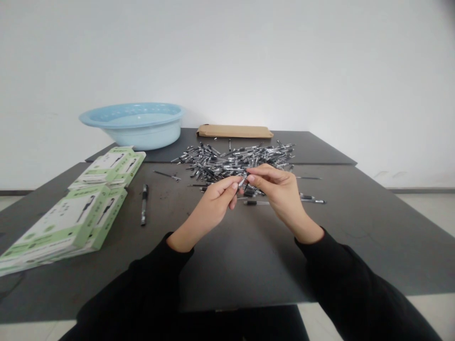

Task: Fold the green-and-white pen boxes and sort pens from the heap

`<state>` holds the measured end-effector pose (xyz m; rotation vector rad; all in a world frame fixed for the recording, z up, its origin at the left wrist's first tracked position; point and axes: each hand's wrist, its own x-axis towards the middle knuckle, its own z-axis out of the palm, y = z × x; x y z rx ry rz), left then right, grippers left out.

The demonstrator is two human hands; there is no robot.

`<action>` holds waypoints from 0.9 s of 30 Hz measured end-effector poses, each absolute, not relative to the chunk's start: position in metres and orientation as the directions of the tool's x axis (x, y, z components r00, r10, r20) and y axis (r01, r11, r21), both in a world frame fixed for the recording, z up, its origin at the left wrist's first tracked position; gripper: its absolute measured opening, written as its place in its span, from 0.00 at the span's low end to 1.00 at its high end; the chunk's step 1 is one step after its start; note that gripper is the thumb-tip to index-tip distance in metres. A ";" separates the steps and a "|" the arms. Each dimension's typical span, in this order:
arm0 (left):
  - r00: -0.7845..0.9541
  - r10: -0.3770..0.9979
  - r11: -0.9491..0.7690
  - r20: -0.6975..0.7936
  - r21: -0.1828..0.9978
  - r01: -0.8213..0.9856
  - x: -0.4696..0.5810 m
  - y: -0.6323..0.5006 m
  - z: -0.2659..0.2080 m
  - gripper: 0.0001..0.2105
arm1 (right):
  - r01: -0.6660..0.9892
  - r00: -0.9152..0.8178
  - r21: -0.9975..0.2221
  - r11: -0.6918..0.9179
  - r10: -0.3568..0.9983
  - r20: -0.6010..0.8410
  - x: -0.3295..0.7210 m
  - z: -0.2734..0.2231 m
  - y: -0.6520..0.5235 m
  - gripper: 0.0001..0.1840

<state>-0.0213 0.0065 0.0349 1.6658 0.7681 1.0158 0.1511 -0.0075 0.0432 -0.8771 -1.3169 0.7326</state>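
Note:
In front of the pile of pens and pen parts (227, 161), both hands meet at a small, shiny, clear-and-grey pen part (242, 181). My left hand (218, 199) is closed around its lower end, thumb on top and fingers curled beneath. With thumb and forefinger, my right hand (279, 189) pinches the upper end. Fingers hide most of the piece, so its exact shape cannot be made out. A clear pen with a black end (256, 202) lies on the table just below the right fingers.
One assembled black pen (144, 204) lies alone at left. Green-and-white pen boxes (67, 213) are stacked at the left edge. Behind them stands a light blue basin (142, 135). A flat brown cardboard box (234, 131) lies near the wall, on the dark table (227, 265).

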 end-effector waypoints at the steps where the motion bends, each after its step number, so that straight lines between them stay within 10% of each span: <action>1: 0.442 0.857 -0.310 0.264 0.950 0.034 -0.021 0.006 0.034 0.16 | 0.032 0.130 -0.866 0.498 0.857 0.498 0.151 0.043 -0.008 0.06; 11: 0.423 0.818 -0.477 0.389 0.871 0.121 -0.020 0.006 0.034 0.14 | 0.083 0.193 -0.840 0.536 0.818 0.541 0.144 0.039 -0.013 0.06; 27: 0.281 0.917 -0.287 0.284 0.957 -0.032 -0.022 0.009 0.036 0.12 | 0.071 0.194 -0.846 0.529 0.825 0.532 0.146 0.040 -0.015 0.04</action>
